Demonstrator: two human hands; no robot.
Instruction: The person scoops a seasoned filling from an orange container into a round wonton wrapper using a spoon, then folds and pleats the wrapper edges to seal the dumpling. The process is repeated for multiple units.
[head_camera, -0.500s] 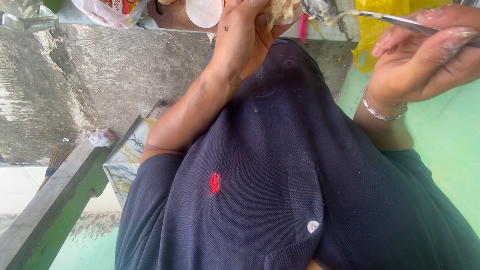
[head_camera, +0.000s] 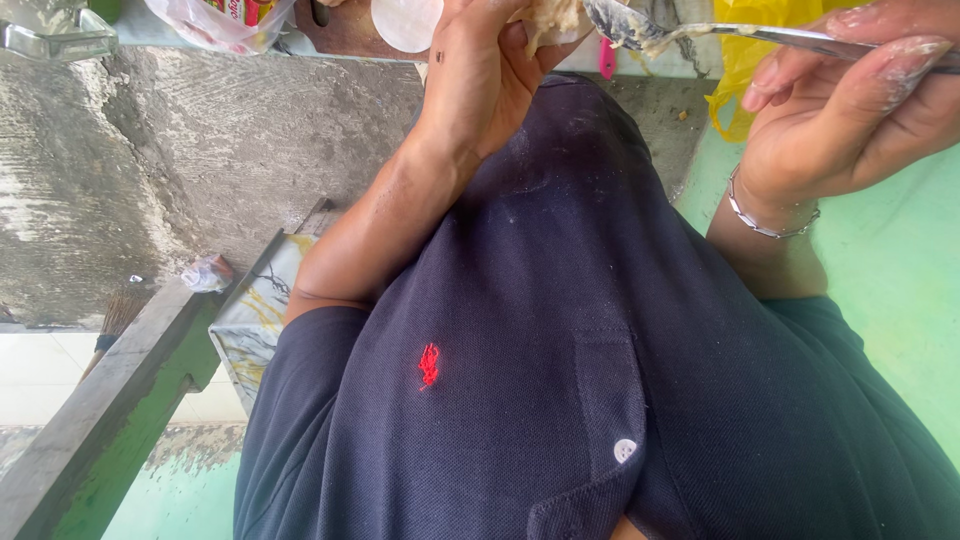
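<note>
Cupped fingers of the left hand (head_camera: 480, 70) close around a pale lump of dough or filling (head_camera: 552, 18) near the top edge of the view; the wrap is snug, the thumb side mostly hidden. Just beside it the metal spoon (head_camera: 700, 32), its bowl smeared with the same pale paste, points at the lump. Further right, the right hand (head_camera: 850, 110) pinches the spoon handle between floury fingertips, a thin bracelet (head_camera: 765, 215) at the wrist. Judging by this, the filling stage is in hand: paste going from spoon to lump. Next move would call for a steady wipe of the bowl against the dough. Below, a dark navy shirt (head_camera: 560, 330) fills the view.
</note>
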